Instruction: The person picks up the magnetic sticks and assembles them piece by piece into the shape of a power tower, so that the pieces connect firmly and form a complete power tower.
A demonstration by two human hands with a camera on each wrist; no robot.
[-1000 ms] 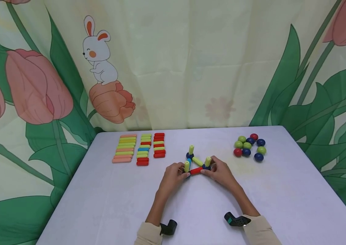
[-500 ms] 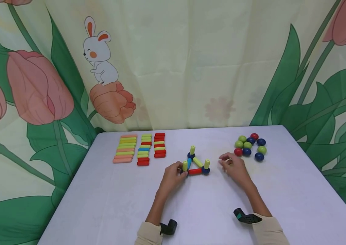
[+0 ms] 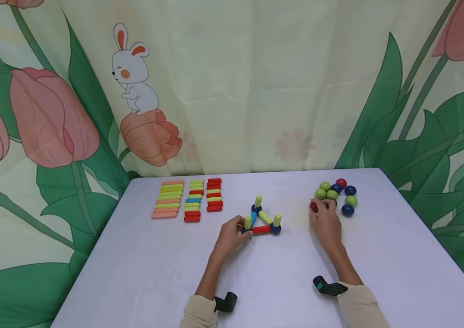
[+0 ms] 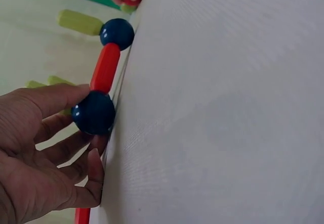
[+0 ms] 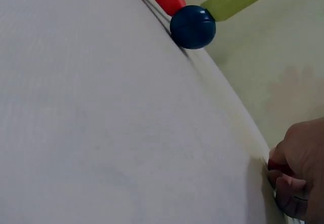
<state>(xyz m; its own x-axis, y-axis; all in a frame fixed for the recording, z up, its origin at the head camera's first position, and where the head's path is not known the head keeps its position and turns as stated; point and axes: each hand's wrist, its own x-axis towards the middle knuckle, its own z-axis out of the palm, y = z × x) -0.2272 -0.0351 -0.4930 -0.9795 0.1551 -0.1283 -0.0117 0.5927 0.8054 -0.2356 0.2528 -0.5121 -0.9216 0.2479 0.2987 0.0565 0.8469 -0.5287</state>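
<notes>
A triangular frame of sticks and dark blue balls lies on the table in the head view, with a red stick (image 3: 261,230) along its near side. A light green stick stands up from each corner ball. My left hand (image 3: 229,234) grips the near-left corner ball (image 4: 95,113), thumb on one side and fingers behind it. The near-right corner ball (image 3: 275,228) is untouched. At the pile on the right, my right hand (image 3: 327,225) pinches a red ball (image 3: 313,207), its fingers partly covering it. In the left wrist view this red ball (image 4: 131,0) shows between the fingertips.
Loose balls in green, blue and red lie beyond my right hand, among them a dark blue ball (image 3: 348,210). Several short sticks (image 3: 192,200) and longer sticks (image 3: 168,199) lie in columns at the back left. A printed curtain (image 3: 232,91) hangs behind the table (image 3: 166,273).
My right hand has left the frame's near-right corner, moved right to the pile and taken hold of a red ball. My left hand stays on its corner ball; the frame has shifted slightly.
</notes>
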